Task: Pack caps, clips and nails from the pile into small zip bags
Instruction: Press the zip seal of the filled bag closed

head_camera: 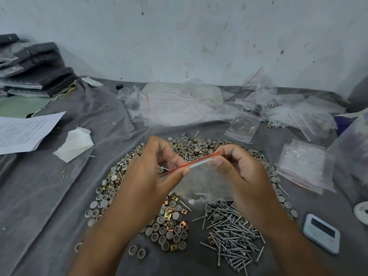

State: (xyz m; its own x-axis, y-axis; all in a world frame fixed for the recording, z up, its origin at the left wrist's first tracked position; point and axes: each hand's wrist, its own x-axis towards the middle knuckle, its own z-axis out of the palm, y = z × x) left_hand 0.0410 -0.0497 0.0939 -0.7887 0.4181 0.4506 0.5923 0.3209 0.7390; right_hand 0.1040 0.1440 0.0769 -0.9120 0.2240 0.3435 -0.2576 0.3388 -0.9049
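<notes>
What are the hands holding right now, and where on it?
Both the left hand and right hand pinch a small zip bag along its red-lined top seal.

Honestly nothing here is readable. The sheet of paper (23, 131) at the left edge has lines of writing on it, but it's way too small and blurry to make out, and the little white device (321, 233) at lower right has a dark blank screen.

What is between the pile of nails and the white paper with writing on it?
In the head view, a heap of grey caps mixed with gold clips, then bare grey cloth with a crumpled tissue, lies between the nails and paper.
</notes>
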